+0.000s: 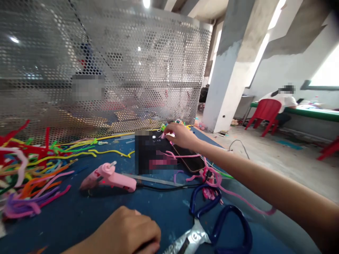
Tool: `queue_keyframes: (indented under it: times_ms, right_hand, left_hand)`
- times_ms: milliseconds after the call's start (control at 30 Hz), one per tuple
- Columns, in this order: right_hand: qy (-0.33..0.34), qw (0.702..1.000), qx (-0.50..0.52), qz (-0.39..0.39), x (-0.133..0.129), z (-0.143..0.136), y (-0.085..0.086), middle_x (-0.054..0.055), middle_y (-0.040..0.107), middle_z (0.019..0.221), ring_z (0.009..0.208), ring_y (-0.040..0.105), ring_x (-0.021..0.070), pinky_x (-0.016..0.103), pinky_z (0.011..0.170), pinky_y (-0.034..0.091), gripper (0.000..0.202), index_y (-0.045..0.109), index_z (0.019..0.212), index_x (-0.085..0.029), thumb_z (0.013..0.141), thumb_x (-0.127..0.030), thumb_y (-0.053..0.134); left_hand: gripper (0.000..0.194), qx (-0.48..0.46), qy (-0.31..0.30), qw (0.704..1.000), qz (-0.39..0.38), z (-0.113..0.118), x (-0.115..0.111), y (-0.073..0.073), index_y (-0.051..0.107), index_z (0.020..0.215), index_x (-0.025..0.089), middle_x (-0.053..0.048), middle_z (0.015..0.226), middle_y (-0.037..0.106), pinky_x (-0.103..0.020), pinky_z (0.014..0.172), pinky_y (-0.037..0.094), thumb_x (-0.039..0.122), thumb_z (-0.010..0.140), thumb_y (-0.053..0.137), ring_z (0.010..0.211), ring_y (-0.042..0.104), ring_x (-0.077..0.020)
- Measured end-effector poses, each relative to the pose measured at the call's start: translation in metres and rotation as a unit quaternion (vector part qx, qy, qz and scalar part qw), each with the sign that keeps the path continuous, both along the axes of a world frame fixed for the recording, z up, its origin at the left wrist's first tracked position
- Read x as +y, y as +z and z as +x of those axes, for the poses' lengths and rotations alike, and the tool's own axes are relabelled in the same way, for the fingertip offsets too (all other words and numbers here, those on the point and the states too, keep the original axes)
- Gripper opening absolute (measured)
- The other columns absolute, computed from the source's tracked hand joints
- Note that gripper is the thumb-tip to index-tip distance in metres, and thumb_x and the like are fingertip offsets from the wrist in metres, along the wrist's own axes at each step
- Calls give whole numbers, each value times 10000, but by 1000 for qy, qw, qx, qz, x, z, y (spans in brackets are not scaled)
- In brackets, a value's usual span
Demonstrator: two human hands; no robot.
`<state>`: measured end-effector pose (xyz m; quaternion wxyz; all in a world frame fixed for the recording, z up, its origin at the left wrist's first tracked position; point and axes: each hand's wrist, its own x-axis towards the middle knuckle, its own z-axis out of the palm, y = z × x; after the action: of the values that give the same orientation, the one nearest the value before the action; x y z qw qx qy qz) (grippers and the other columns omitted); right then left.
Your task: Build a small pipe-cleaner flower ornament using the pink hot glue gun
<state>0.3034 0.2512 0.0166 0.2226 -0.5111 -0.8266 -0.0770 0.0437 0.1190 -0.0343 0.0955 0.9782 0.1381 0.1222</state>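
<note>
My right hand (178, 134) reaches to the far side of the blue table, its fingers bent together around something small and pinkish-white that I cannot make out. Small colourful pieces (163, 127) lie beside its fingertips. Just below it are a dark phone (193, 158) and a pink fuzzy strip (238, 195). My left hand (132, 229) rests closed near the front edge, with its fingertips mostly hidden. Ahead of it lies a pink glue gun (113, 178). Scissors with blue handles (193, 234) lie to the right of my left hand.
Many coloured fuzzy strips (39, 176) are heaped at the left. A perforated metal screen (119, 70) stands along the table's far edge. A black cable (164, 188) crosses the middle. A person sits on a red chair (266, 113) in the right background, beyond a pillar (227, 74).
</note>
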Motion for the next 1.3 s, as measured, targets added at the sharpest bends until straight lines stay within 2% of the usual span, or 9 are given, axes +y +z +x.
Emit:
queue_keyframes:
  times_ms: [67, 200, 300, 400, 500, 633, 867, 1033, 1300]
  right_hand:
    - [63, 997, 33, -6, -44, -18, -12, 51, 645, 844, 788, 584, 149, 247, 730, 433, 133, 628, 823, -160, 837, -155, 496]
    - [159, 987, 2, -21, -119, -49, -38, 70, 631, 944, 865, 604, 173, 286, 786, 472, 145, 638, 812, -191, 835, -151, 500]
    - [210, 978, 4, 10, -153, -68, -48, 111, 578, 1158, 1016, 590, 210, 326, 846, 492, 223, 597, 1001, -217, 826, -131, 490]
    - [259, 965, 39, -6, -174, -87, -52, 101, 600, 1109, 973, 606, 186, 303, 811, 518, 305, 526, 1082, -226, 819, -91, 450]
    - [272, 962, 28, -25, -187, -101, -54, 108, 592, 1116, 997, 599, 204, 321, 852, 505, 204, 564, 934, -210, 806, -94, 456]
    - [260, 965, 1, -21, -196, -106, -59, 122, 598, 1097, 975, 604, 222, 349, 835, 507, 305, 576, 1038, -186, 788, -79, 437]
    - [261, 965, -34, -12, -203, -101, -60, 115, 606, 1100, 1028, 575, 231, 385, 905, 471, 362, 610, 1037, -171, 763, -41, 413]
    - [277, 960, -36, 9, -204, -101, -58, 99, 628, 1081, 1041, 567, 228, 401, 909, 458, 461, 605, 1083, -197, 729, 1, 385]
    - [273, 961, -50, -3, -209, -103, -54, 96, 641, 1024, 961, 588, 221, 377, 859, 477, 393, 629, 988, -182, 731, -2, 393]
  left_hand:
    - [128, 1, 16, 1000, 23, -4, -8, 2, 549, 851, 216, 44, 698, 631, -233, 587, 358, 199, 907, 435, 594, 559, -107]
    - [159, -1, 74, 994, 81, -14, -19, 1, 577, 854, 199, 3, 771, 618, -242, 619, 370, 233, 913, 433, 670, 541, -131]
    - [165, -8, 109, 989, 101, -25, -27, 0, 591, 880, 189, -15, 826, 628, -251, 692, 400, 250, 909, 441, 735, 562, -142]
    - [175, -11, 155, 981, 120, -37, -43, -1, 599, 913, 172, -31, 819, 630, -270, 698, 412, 255, 898, 445, 753, 569, -160]
    - [187, -17, 177, 975, 134, -49, -63, -1, 626, 883, 180, -52, 940, 629, -304, 809, 407, 262, 892, 458, 873, 566, -179]
    - [263, -34, 223, 969, 105, -61, -82, 0, 587, 1064, 195, -54, 994, 630, -378, 894, 381, 325, 839, 545, 954, 553, -218]
    - [214, -54, 222, 973, 43, -62, -85, 0, 594, 1007, 180, -47, 980, 659, -345, 924, 396, 299, 833, 557, 955, 577, -198]
    - [154, -60, 207, 972, 94, -62, -88, 3, 654, 860, 171, -73, 1046, 652, -355, 976, 360, 283, 827, 554, 1034, 560, -211]
    - [186, -38, 187, 976, 106, -62, -90, 5, 661, 926, 174, -55, 952, 669, -359, 932, 384, 287, 829, 549, 951, 596, -199]
